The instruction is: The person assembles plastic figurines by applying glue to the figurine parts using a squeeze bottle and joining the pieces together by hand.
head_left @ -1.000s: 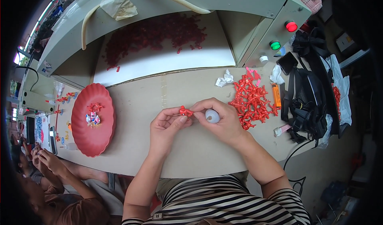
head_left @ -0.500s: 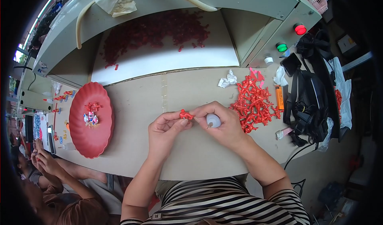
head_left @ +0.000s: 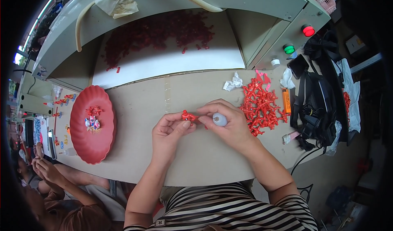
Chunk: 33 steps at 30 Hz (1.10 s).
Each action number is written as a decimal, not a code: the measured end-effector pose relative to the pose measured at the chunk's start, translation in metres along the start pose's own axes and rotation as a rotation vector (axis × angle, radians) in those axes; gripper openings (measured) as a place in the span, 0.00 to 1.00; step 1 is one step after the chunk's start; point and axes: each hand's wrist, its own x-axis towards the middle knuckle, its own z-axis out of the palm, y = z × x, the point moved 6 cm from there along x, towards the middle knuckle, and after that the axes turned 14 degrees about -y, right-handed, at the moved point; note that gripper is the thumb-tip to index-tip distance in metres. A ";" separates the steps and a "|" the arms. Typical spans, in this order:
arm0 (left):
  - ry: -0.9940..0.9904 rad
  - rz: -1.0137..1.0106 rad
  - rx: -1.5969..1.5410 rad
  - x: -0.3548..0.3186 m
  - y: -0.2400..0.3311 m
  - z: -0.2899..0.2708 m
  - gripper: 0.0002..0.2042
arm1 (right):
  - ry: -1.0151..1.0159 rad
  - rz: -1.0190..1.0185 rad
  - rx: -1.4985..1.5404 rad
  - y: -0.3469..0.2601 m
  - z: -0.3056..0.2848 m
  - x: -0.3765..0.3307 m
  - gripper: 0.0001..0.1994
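Between thumb and fingers, my left hand (head_left: 168, 132) pinches a small glossy red plastic figurine (head_left: 188, 116) over the middle of the table. My right hand (head_left: 233, 128) is closed around a small whitish squeeze bottle (head_left: 220, 119). Its thumb and index fingertips come close to the figurine's right side; whether they touch it I cannot tell. A bit of red shows under those fingertips, too small to name. Just right of my right hand lies a heap of similar red figurines (head_left: 262, 106).
Left stands a scalloped red tray (head_left: 107, 143) with a few figures in it. A hooded booth (head_left: 172, 69) at the back holds many red parts. An orange lighter (head_left: 286, 101), crumpled tissue (head_left: 233, 82) and black bag (head_left: 317, 108) lie right. A co-worker (head_left: 77, 206) sits at lower left.
The figurine has turned in my left fingers and shows more of its front. My right fingertips have shifted slightly, and the bottle has tilted a little.
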 end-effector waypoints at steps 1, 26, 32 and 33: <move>-0.003 -0.006 0.008 0.000 0.000 0.001 0.09 | -0.015 0.022 0.031 0.003 0.000 0.000 0.09; -0.003 -0.023 0.194 -0.001 0.003 0.005 0.08 | -0.127 -0.062 -0.060 -0.005 -0.003 -0.006 0.08; 0.125 0.064 0.335 -0.013 0.002 -0.016 0.08 | -0.154 -0.186 0.112 0.000 0.011 -0.003 0.09; 0.123 0.013 0.334 -0.015 -0.001 -0.017 0.08 | -0.144 -0.216 0.116 0.002 0.011 -0.005 0.09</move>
